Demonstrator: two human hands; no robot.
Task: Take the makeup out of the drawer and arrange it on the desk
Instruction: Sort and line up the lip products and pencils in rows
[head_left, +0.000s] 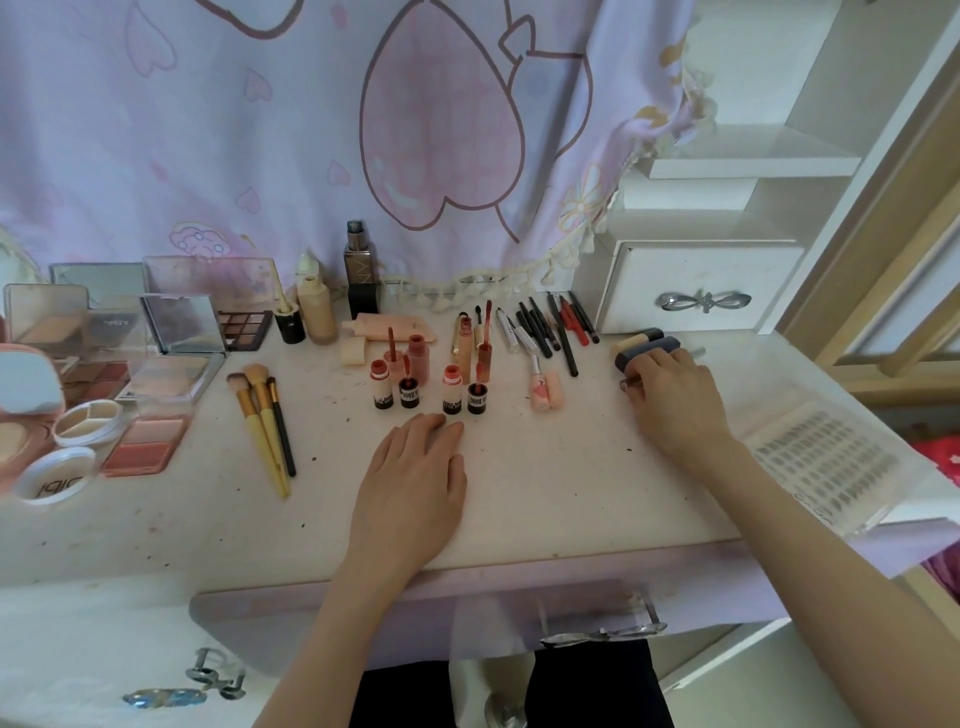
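Closest to you, the drawer front (467, 613) sits under the desk (545, 499) edge. Far left, open palettes and compacts (156, 374) crowd together, with three brushes (265, 421) lying beside them. Your left hand (415, 478) rests flat on the desk, fingers straight and close together, just short of the small lip tint bottles (431, 389). Behind those lies a row of pencils and liners (550, 327). Your right hand (670, 400) curls over a dark tube (647, 351), fingers wrapped on it. A lash tray (821, 462) lies at far right.
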